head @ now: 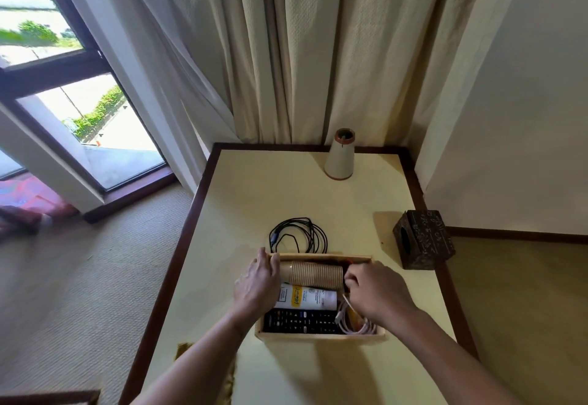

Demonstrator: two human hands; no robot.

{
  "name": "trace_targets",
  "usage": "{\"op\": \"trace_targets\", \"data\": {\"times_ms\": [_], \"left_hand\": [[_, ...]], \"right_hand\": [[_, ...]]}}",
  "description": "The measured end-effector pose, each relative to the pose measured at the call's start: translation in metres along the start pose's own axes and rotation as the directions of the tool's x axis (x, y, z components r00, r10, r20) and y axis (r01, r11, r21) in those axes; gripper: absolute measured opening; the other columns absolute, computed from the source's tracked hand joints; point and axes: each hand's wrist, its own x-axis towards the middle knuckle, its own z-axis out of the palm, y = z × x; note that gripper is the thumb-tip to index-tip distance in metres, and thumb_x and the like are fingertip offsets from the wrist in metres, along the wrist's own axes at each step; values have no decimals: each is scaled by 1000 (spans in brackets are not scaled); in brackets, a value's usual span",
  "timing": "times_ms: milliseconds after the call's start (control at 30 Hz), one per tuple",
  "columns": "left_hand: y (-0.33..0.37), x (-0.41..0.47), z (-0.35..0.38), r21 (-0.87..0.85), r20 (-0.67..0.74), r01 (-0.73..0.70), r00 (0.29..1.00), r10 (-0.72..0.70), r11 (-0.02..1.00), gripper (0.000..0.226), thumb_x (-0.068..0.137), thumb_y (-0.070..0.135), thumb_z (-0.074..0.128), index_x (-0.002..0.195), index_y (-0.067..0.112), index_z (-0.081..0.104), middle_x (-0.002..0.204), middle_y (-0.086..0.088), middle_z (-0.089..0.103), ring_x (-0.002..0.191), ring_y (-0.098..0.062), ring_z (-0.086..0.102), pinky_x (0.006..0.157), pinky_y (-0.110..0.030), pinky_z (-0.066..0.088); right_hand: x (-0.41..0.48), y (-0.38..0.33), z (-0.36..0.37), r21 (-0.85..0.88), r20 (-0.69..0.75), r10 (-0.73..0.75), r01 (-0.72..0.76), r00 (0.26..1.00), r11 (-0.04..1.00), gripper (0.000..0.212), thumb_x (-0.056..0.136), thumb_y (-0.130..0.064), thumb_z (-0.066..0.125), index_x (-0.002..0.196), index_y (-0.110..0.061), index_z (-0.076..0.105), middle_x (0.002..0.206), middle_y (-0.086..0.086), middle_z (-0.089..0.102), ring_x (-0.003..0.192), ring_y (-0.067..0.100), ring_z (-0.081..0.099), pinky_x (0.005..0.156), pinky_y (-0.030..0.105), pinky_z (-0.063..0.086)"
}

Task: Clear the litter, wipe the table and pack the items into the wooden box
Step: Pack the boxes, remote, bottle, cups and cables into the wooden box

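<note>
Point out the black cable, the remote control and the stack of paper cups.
black cable [315,237]: head view, bundled loops.
remote control [299,321]: head view, button face.
stack of paper cups [313,274]: head view, ribbed side.

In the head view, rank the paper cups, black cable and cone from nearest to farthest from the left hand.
1. Paper cups, in the box, beside the left hand.
2. Black cable, just behind the box.
3. Cone, at the table's far edge.
</note>
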Motion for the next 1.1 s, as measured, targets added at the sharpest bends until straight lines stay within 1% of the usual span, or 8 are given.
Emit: {"op": "trace_targets", "data": {"times_ms": [133,267,467,567,700,867,967,1100], "left_hand": [[0,4,7,-128,28,-24,999,28,991,34,104,62,16,107,33,35,107,-7,65,97,-28,62,89,-52,53],[-3,6,13,-185,-4,-20,1000,20,983,34,105,58,18,105,30,38,101,-2,62,95,-29,58,87,-46,50],[-11,11,19,-204,-19,-41,999,38,978,29,107,55,22,105,31,37,104,-9,69,92,-34,62,85,-47,51],[-13,13,20,-196,-22,-35,999,31,980,32,106,59,21,105,31,37,98,-8,67,85,-35,64,77,-48,54],[-13,14,20,-193,-23,-27,999,23,981,34,104,62,19,107,34,37,100,-6,67,83,-33,66,75,-48,56],[-13,14,17,-213,-15,-34,999,32,976,37,103,64,17,106,33,37,100,-4,65,84,-28,65,77,-49,56],[-13,14,17,-215,-20,-42,999,38,976,33,104,62,19,103,33,34,99,-7,66,85,-32,66,78,-50,56],[-12,13,14,-229,3,-23,1000,24,973,32,105,60,22,106,31,36,105,-10,68,92,-33,66,84,-50,55]], "right_hand": [[54,-15,-6,190,-135,-8,33,991,981,16,98,-27,55,92,-24,70,79,-8,68,65,6,61,56,24,53],[136,-30,18,283,-165,-38,84,986,955,20,99,-22,54,95,-17,73,89,0,70,80,16,65,70,33,57],[224,-67,81,93,125,-313,303,941,948,35,92,-16,55,116,-35,72,126,1,60,123,24,51,99,40,47],[237,-80,87,-38,265,-420,445,868,895,50,84,-5,55,115,-41,71,130,-3,54,124,25,44,100,42,42],[247,-81,84,-237,271,-462,523,845,819,36,88,-21,63,121,-34,66,137,3,51,133,28,38,105,47,32],[235,-62,71,-273,197,-452,491,870,827,24,94,-28,62,118,-27,56,132,1,52,131,25,39,110,47,27],[210,-50,45,-168,78,-402,410,912,897,18,96,-24,62,107,-29,49,113,-5,61,112,21,54,101,42,34],[164,-38,1,340,22,-148,132,989,931,12,100,-20,58,109,-27,53,106,-3,62,91,14,60,74,32,48]]}}
